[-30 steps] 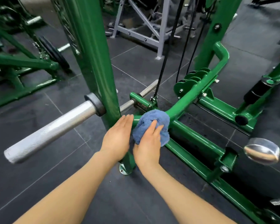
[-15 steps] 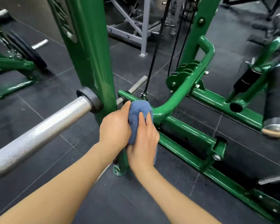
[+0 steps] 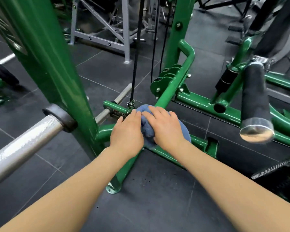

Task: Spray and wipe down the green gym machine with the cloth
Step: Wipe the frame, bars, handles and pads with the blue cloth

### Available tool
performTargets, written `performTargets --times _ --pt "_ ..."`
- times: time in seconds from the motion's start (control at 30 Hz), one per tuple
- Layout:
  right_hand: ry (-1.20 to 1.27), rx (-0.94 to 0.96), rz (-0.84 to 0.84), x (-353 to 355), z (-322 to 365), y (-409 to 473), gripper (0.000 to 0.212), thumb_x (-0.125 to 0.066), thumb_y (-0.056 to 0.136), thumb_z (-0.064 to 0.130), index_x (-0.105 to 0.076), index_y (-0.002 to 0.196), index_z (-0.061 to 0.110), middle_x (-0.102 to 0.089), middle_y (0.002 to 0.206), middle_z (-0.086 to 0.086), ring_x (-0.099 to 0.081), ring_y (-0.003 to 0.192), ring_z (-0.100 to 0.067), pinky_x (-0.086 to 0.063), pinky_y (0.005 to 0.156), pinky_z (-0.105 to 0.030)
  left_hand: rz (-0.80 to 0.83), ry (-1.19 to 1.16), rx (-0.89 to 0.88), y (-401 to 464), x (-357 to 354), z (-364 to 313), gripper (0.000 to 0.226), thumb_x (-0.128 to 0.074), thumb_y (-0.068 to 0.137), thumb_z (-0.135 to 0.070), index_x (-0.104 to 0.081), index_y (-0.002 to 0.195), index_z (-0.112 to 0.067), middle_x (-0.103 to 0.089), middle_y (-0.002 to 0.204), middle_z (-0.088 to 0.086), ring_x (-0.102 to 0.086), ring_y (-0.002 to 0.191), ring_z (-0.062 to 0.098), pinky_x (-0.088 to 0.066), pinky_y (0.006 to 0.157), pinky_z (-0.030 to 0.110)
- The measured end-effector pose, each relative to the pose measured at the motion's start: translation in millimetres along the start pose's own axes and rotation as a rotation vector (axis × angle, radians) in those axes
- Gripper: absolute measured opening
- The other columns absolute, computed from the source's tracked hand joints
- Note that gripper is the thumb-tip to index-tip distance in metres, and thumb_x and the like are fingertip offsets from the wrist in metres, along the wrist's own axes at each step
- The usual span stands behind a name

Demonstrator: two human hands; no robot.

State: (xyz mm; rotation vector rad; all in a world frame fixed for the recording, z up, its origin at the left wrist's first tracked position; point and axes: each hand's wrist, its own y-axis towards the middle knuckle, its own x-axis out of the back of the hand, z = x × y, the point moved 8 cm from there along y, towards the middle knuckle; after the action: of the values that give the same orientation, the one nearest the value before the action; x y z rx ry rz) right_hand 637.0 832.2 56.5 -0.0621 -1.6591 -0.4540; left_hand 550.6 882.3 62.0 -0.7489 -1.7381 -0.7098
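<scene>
Head view looks down along two bare forearms that reach from the lower corners toward the middle. Right hand [image 3: 164, 126] lies palm-down on the bunched blue cloth [image 3: 147, 129], fingers curled over its top and gripping it. Left hand [image 3: 126, 131] sits just at the cloth's nine o'clock side, fingers straight and together, their tips touching the cloth without closing round it. Cloth rests on the green gym machine [image 3: 172, 92] where a curved tube running off toward one o'clock meets the low base rails. At nine o'clock of the hands a thick green upright [image 3: 57, 67] stands, with a knurled silver bar [image 3: 18, 148] jutting toward eight o'clock. At three o'clock a black padded roller [image 3: 254, 104] points at the camera. Dark rubber floor tiles [image 3: 154, 198] lie beneath; a grey steel frame [image 3: 107, 34] stands at twelve o'clock.
</scene>
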Motion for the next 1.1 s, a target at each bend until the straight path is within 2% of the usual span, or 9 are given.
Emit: performTargets --times 0.07,0.13,0.27,0.43,0.6,0.77,0.93,1.03,1.1 --pt "-0.045 -0.085 0.117 -4.8 -33.2 13.9 0.074 -0.069 0.074 0.015 -0.039 0.141 0.026 -0.034 0.151 -0.004 -0.037 0.133 -0.027 -0.035 0.095 -0.042 0.062 0.117 -0.005 8.9 -8.4 -15.4 0.044 -0.045 0.090 -0.013 -0.037 0.133 -0.012 -0.042 0.139 0.004 -0.041 0.127 0.022 -0.030 0.104 0.033" --pt "-0.114 -0.133 0.212 -11.2 -58.6 33.9 0.078 -0.069 0.078 0.018 -0.030 0.145 0.030 -0.027 0.153 -0.001 -0.031 0.135 -0.026 -0.032 0.100 -0.042 0.106 0.238 -0.017 17.1 -15.8 -25.3 0.042 -0.046 0.089 -0.016 -0.037 0.130 -0.010 -0.046 0.132 0.006 -0.045 0.121 0.023 -0.032 0.102 0.033" --pt "-0.130 -0.173 0.259 -20.0 -71.4 66.9 0.074 -0.076 0.074 0.020 -0.038 0.135 0.031 -0.035 0.146 0.002 -0.034 0.131 -0.026 -0.031 0.100 -0.045 0.120 0.302 -0.015 28.1 -20.8 -28.9 0.050 -0.051 0.089 -0.014 -0.034 0.135 -0.006 -0.048 0.132 0.007 -0.049 0.119 0.024 -0.035 0.099 0.030" --pt "-0.021 -0.211 0.253 -20.8 -71.0 66.7 0.068 -0.067 0.082 0.014 -0.036 0.140 0.030 -0.033 0.150 0.003 -0.034 0.133 -0.028 -0.031 0.101 -0.044 0.079 0.338 -0.039 28.8 -18.1 -27.3 0.053 -0.046 0.089 -0.008 -0.029 0.140 -0.006 -0.048 0.133 0.007 -0.049 0.119 0.023 -0.036 0.095 0.029" --pt "0.152 -0.250 0.163 -12.1 -45.9 24.0 0.072 -0.065 0.082 0.013 -0.033 0.144 0.029 -0.031 0.151 0.002 -0.033 0.133 -0.028 -0.030 0.100 -0.041 0.038 0.385 -0.031 27.8 -28.0 -34.4 0.048 -0.035 0.091 -0.010 -0.029 0.138 -0.005 -0.046 0.131 0.008 -0.043 0.122 0.025 -0.032 0.101 0.032" --pt "0.285 -0.264 0.160 -11.0 -29.1 1.5 0.071 -0.062 0.084 0.011 -0.030 0.147 0.027 -0.028 0.153 0.001 -0.033 0.132 -0.028 -0.031 0.102 -0.044 0.041 0.449 0.099 16.2 -41.4 -25.6 0.059 -0.034 0.092 -0.012 -0.019 0.148 0.004 -0.028 0.152 0.019 -0.021 0.143 0.033 -0.018 0.117 0.042" --pt "0.516 -0.275 0.155 -25.2 -35.3 -47.8 0.053 -0.060 0.086 0.009 -0.045 0.135 0.023 -0.046 0.137 -0.003 -0.042 0.123 -0.028 -0.030 0.098 -0.022 -0.210 0.318 0.033 -5.9 -49.5 -39.1 0.058 -0.041 0.080 -0.004 -0.040 0.136 0.014 -0.036 0.143 0.035 -0.030 0.133 0.049 -0.022 0.108 0.055" --pt "0.296 -0.144 0.407 -68.5 -28.3 -126.5 0.045 -0.065 0.082 0.014 -0.051 0.124 0.020 -0.047 0.134 -0.004 -0.042 0.123 -0.031 -0.029 0.102 -0.044 -0.134 0.297 -0.106 -41.4 -93.4 -74.0 0.061 -0.034 0.075 -0.015 -0.055 0.125 0.014 -0.033 0.146 0.033 -0.025 0.137 0.047 -0.027 0.102 0.058" --pt "0.290 -0.240 0.598 -102.1 -55.3 -194.9 0.051 -0.063 0.083 0.013 -0.046 0.131 0.018 -0.041 0.142 -0.005 -0.037 0.128 -0.031 -0.026 0.103 -0.047 0.052 0.250 -0.197 -69.0 -144.6 -110.9 0.062 -0.055 0.065 -0.021 -0.064 0.119 0.006 -0.017 0.157 0.023 -0.008 0.147 0.034 -0.029 0.101 0.054"
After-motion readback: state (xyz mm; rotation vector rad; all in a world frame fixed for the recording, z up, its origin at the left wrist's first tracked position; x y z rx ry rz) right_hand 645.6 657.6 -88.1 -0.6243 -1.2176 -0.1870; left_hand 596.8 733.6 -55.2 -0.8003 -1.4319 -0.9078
